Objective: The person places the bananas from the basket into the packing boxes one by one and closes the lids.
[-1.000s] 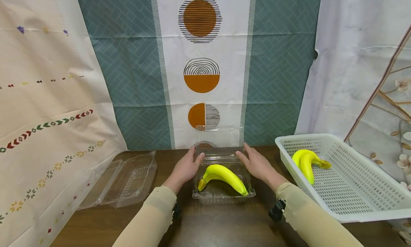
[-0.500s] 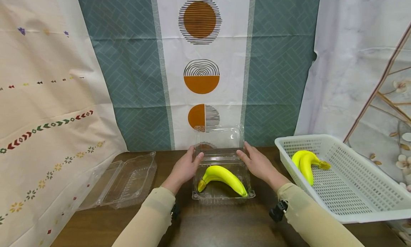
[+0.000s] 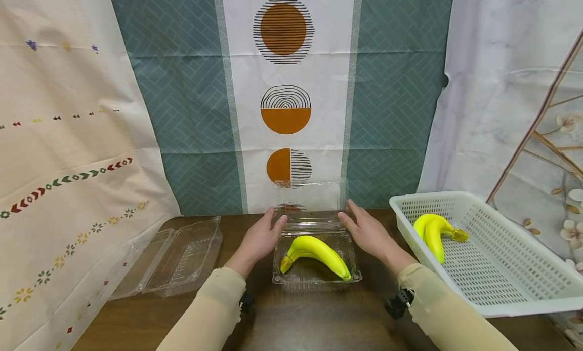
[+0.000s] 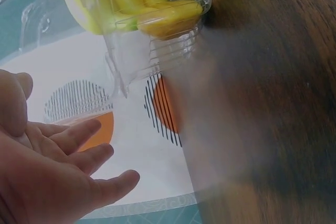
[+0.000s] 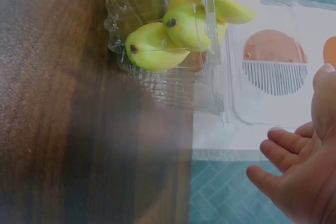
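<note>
A clear plastic clamshell container (image 3: 314, 281) stands on the table in the middle of the head view, its lid (image 3: 314, 195) raised at the back. A bunch of yellow bananas (image 3: 319, 250) lies inside it, stem to the left. Beside the container's left side is my left hand (image 3: 260, 239), fingers spread and loosely extended, holding nothing. My right hand (image 3: 370, 235) mirrors it on the right side. Both wrist views show a gap between the hand and the container: the left hand (image 4: 68, 166) and the right hand (image 5: 304, 161) have relaxed fingers.
To the left, another clear clamshell container (image 3: 182, 255) lies unfolded. At the right stands a white perforated basket (image 3: 505, 308) with another banana bunch (image 3: 434, 234) in it. Patterned cloth (image 3: 291, 62) hangs behind the brown table (image 3: 314, 320).
Both hands have drifted slightly outward, away from the container's sides. The raised lid leans back a little further. The bananas have stayed in place.
</note>
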### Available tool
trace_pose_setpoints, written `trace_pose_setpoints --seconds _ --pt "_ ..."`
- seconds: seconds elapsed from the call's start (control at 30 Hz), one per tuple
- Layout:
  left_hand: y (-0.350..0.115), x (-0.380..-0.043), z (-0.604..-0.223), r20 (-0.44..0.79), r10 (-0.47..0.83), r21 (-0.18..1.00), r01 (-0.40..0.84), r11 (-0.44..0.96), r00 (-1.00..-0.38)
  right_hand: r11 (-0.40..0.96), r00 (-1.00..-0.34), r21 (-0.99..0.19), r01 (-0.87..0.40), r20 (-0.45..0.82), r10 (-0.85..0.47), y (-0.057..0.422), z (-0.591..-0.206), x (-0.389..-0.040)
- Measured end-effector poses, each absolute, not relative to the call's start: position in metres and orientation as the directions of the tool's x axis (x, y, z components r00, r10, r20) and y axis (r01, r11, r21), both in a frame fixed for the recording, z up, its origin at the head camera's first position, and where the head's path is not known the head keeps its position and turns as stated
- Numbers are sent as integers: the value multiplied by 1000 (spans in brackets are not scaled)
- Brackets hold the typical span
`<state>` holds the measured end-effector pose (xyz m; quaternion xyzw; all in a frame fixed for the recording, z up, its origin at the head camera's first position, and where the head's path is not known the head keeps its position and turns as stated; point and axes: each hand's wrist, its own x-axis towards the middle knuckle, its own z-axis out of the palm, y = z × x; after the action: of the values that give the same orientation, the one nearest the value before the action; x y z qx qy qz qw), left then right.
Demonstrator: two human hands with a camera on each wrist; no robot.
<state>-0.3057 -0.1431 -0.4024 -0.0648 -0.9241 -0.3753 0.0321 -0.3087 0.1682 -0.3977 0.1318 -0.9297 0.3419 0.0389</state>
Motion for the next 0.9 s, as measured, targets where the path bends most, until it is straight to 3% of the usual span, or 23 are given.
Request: trace_pose_setpoints --seconds 0.9 --pt "-150 -286 -399 119 99 721 155 675 -988 693 -958 -663 -285 191 -212 175 -399 -291"
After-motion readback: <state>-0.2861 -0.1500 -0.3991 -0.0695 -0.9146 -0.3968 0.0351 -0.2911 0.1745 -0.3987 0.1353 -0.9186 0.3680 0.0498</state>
